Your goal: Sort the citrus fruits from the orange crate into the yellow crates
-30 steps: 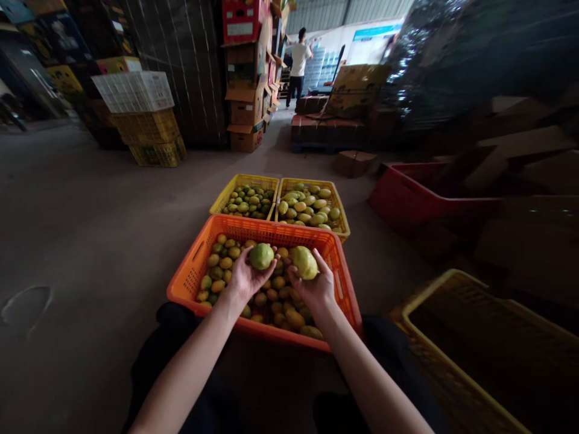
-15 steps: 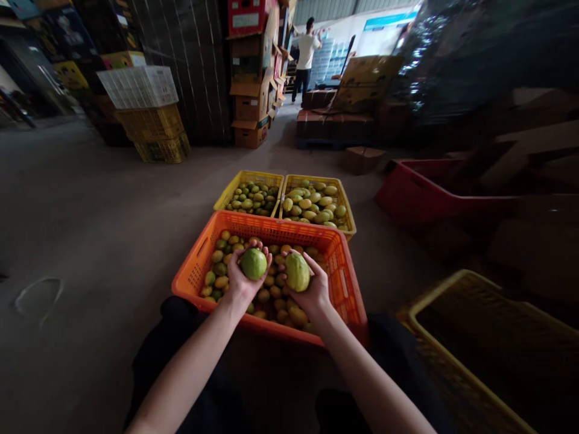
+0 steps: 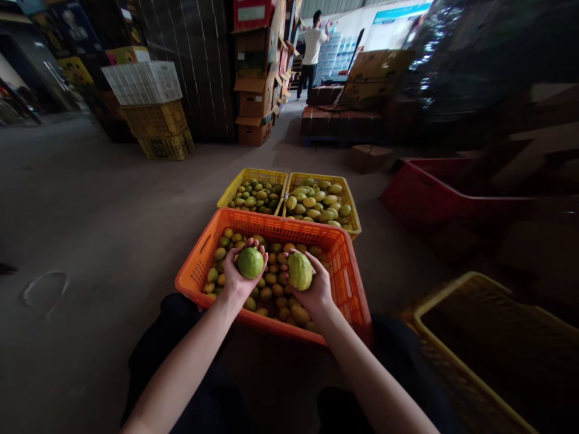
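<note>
My left hand [image 3: 236, 282] is closed around the underside of a round green fruit [image 3: 250, 263], its top facing me. A longer, yellow-green fruit with a ridged skin [image 3: 299, 271] rests in my right hand [image 3: 319, 290], fingers curled about its sides. Both hands are palm up, side by side and apart, over an orange plastic crate [image 3: 350, 283]. Inside that crate lie many yellow and green fruits [image 3: 271, 278], partly hidden by my hands and forearms.
Two yellow crates of fruit, one left [image 3: 221, 202] and one right [image 3: 355, 208], stand behind the orange one. A yellow crate [image 3: 446, 289] is at my right, with a red bin [image 3: 407, 193] beyond. Stacked crates [image 3: 156, 117], cartons [image 3: 253, 103] and a person [image 3: 312, 48] are farther back.
The view has shifted slightly, so the crates sit a little farther right. My left hand with the green fruit has moved slightly left, away from the right hand. Both fruits are still held.
</note>
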{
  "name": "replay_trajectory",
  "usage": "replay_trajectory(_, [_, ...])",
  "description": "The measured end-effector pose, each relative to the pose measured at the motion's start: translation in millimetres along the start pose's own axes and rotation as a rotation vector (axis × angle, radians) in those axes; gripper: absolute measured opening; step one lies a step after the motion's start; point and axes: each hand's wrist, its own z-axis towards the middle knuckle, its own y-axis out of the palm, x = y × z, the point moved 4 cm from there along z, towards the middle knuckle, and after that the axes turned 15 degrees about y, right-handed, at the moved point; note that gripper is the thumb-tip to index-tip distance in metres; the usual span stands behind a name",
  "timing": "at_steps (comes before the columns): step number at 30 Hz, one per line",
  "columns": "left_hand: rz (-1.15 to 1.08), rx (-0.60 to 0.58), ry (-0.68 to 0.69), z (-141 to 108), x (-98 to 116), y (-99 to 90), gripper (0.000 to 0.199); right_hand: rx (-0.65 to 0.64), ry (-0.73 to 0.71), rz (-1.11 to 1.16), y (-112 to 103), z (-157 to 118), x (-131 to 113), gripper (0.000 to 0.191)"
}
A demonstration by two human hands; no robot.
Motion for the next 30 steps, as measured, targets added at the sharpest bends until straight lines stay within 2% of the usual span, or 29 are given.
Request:
replay_trajectory(4, [-0.025,0.005,-0.022,0,1,0.7,0.026,-0.016,0.027,0.023,-2,3,1,0.024])
replay_trajectory(9, [-0.078,0.007,-0.048,1,-2,1.0,0.029,0.077,-0.023,0.033,-3,3,-2,0.018])
replay_trajectory(16, [-0.074,0.003,-0.070,2,-9,-2.5,0.026,-0.048,-0.016,0.010,2,-1,0,0.014])
replay_trajectory(23, [-0.004,0.015,-0.079,-3,-19,-1.8,0.027,-0.065,-0.035,0.051,1,-2,7,0.027])
replay_trajectory(30, [0.026,0.004,-0.106,-1,-35,-3.6,0.024,-0.050,-0.123,0.073,1,-5,2,0.023])
